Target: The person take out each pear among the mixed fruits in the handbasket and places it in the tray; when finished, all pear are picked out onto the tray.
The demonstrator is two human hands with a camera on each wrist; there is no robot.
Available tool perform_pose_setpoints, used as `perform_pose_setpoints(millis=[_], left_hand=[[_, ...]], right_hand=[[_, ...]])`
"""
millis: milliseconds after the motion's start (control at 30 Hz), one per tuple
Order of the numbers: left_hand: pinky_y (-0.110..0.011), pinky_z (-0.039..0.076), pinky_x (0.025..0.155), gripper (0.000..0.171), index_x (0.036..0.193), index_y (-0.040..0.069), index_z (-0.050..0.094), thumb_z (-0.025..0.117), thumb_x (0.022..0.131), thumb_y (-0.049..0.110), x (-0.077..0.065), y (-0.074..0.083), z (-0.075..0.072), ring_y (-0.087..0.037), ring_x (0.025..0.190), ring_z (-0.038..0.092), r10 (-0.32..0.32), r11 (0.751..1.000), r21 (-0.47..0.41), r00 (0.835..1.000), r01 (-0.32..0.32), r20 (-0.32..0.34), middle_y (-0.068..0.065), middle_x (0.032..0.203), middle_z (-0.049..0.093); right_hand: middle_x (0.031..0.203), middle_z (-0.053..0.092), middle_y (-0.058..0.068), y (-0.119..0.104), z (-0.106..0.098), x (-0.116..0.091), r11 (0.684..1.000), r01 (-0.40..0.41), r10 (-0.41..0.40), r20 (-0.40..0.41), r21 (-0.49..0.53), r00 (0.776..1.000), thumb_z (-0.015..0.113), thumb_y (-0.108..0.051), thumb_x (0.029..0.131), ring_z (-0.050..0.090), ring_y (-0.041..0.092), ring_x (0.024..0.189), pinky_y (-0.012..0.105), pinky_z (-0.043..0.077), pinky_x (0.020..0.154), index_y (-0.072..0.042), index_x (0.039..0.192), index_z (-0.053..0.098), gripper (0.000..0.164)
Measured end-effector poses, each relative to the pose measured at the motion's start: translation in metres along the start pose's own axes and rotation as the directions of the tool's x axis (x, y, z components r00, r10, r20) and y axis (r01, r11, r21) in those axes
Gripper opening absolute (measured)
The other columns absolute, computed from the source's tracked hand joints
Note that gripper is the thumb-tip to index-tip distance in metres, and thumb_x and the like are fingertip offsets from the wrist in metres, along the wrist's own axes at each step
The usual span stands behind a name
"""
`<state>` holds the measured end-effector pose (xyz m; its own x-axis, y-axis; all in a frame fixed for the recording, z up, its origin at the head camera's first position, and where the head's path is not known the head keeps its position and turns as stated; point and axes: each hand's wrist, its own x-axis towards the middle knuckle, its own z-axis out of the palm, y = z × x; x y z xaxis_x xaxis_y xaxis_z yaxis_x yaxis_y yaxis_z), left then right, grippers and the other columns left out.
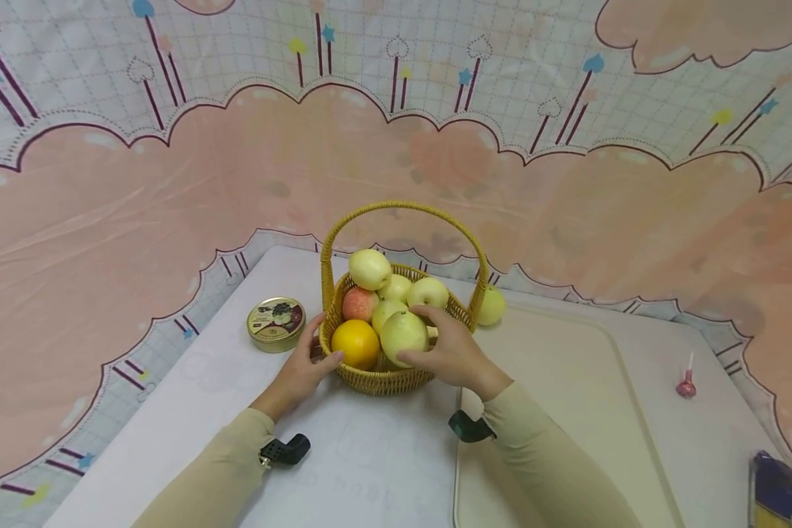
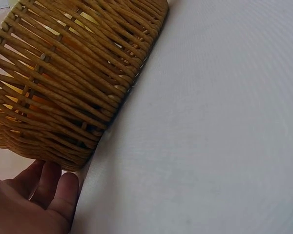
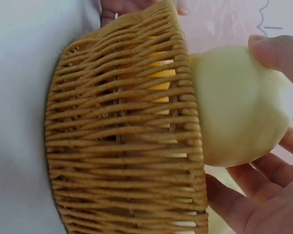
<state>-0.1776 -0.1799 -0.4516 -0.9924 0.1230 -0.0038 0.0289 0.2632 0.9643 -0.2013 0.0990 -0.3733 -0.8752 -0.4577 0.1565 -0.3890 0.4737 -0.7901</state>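
A wicker basket (image 1: 386,383) with a tall arched handle stands on the white table, filled with fruit. My left hand (image 1: 303,364) holds its left side, thumb over the rim and fingers along the outer wall; in the left wrist view those fingers (image 2: 51,183) meet the weave low down. At the basket's front right, my right hand (image 1: 454,350) grips a pale green pear (image 1: 404,339) between thumb and fingers, just above the rim in the right wrist view. Around it lie an orange (image 1: 356,345), a reddish peach (image 1: 360,303) and several yellow-green fruits (image 1: 429,293).
Left of the basket sits a round gold tin (image 1: 276,325). Another green fruit (image 1: 491,306) lies behind the right handle base, beside a cream tray (image 1: 567,411) under my right forearm. Farther right are a lollipop (image 1: 686,385) and a dark blue packet (image 1: 782,495). Patterned cloth hangs behind.
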Motion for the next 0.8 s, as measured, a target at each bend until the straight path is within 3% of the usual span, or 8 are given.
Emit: perform_pose_setpoints(millis=[167,433,800], left_hand=[[-0.055,0.032,0.109,0.081,0.161,0.018,0.009,0.063,0.099,0.025,0.000,0.000,0.000,-0.042,0.131,0.041,0.005,1.000,0.000,1.000,-0.005,-0.002,-0.031,0.150,0.034],[-0.055,0.033,0.109,0.081,0.161,0.017,0.009,0.063,0.099,0.024,0.000,-0.001,0.001,-0.042,0.131,0.041,0.008,1.000,-0.004,1.000,-0.008,-0.003,-0.032,0.151,0.033],[-0.055,0.033,0.109,0.082,0.161,0.018,0.009,0.063,0.099,0.025,-0.001,0.000,0.000,-0.042,0.132,0.041,0.003,1.000,-0.002,1.000,-0.003,0.001,-0.031,0.151,0.032]], right_hand=[[0.139,0.054,0.012,0.002,-0.005,-0.006,1.000,0.018,-0.018,-0.017,0.003,1.000,0.083,-0.026,0.082,0.057,0.030,0.117,0.043,0.052,0.093,-0.003,0.142,0.049,0.073],[0.137,0.053,0.017,0.002,-0.018,-0.020,0.997,0.061,-0.058,-0.045,0.046,0.997,0.084,-0.019,0.083,0.060,0.031,0.110,0.033,0.055,0.086,0.000,0.142,0.048,0.072],[0.129,0.058,0.016,0.012,-0.053,-0.043,0.993,0.110,-0.116,-0.151,-0.046,0.982,0.085,-0.011,0.081,0.056,0.032,0.118,0.039,0.055,0.086,0.003,0.137,0.050,0.067]])
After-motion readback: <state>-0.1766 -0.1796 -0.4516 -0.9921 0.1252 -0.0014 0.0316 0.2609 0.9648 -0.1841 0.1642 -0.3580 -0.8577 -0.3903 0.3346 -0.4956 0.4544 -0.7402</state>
